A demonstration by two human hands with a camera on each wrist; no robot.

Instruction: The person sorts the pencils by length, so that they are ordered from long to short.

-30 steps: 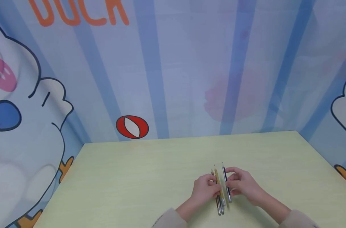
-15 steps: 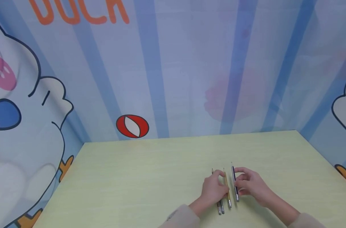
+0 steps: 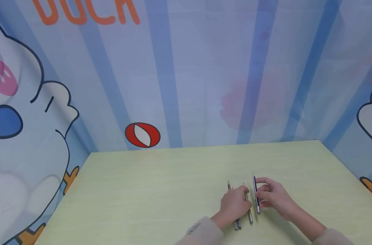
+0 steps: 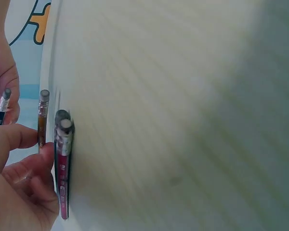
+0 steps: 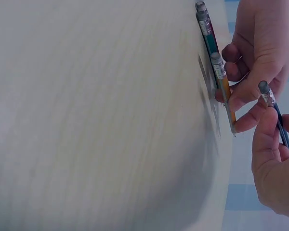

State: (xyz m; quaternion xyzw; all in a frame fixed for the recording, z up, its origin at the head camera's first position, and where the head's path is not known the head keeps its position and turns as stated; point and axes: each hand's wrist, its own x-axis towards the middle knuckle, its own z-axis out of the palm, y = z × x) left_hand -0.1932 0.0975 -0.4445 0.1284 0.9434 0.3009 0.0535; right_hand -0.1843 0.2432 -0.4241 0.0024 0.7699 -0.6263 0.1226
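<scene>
My left hand (image 3: pixel 236 205) pinches a yellow pencil (image 4: pixel 42 126) between thumb and finger. Beside that hand lie a red pencil (image 4: pixel 63 175) and a green one (image 5: pixel 210 42), close together with their eraser ends toward me. In the head view the left hand covers the middle of this pair. To the right, my right hand (image 3: pixel 275 196) holds a dark blue pencil (image 3: pixel 255 190) by its side, fingers along the shaft and tip pointing away. A narrow gap separates the blue pencil from the yellow one.
The pale yellow-green tabletop (image 3: pixel 149 190) spreads left of the hands and behind them. A printed backdrop (image 3: pixel 201 85) with blue stripes rises at its far edge, and cartoon figures flank both sides.
Both hands have moved right. The right hand carries the blue pencil away from the bunch, and the left hand has drawn the yellow pencil apart from the red and green ones, which stayed behind.
</scene>
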